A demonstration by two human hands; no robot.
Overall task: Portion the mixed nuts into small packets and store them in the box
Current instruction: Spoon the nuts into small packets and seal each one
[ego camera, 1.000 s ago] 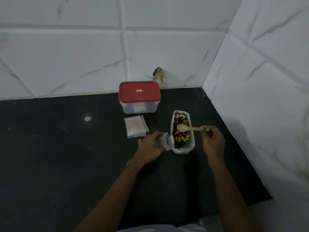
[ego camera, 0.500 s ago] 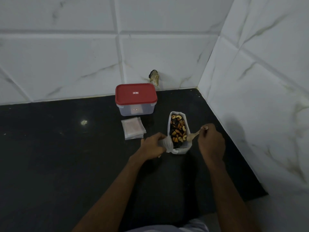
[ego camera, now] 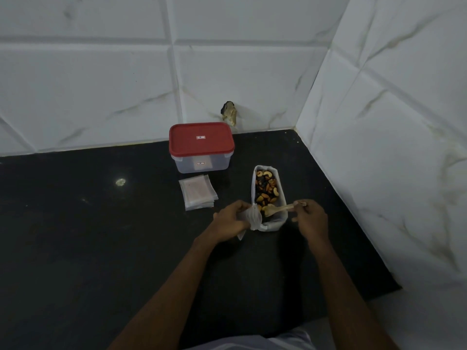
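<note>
A white bag of mixed nuts [ego camera: 268, 190] stands open on the black counter. My right hand [ego camera: 308, 216] grips a wooden spoon [ego camera: 278, 209] whose bowl dips into the near end of the nuts. My left hand [ego camera: 231, 219] holds a small clear packet [ego camera: 254, 216] against the bag's left side. A pile of empty packets [ego camera: 198, 192] lies left of the bag. The clear box with a red lid [ego camera: 201, 146] stands closed behind the pile, near the wall.
White marble-look tiled walls meet in a corner at the back right; the right wall runs close beside the bag. A chipped hole [ego camera: 229, 114] shows in the back wall above the box. The black counter [ego camera: 88, 236] stretches wide to the left.
The spoon went from lying across the top of the nuts to dipping into the bag's near end. My left hand with the packet stayed against the bag.
</note>
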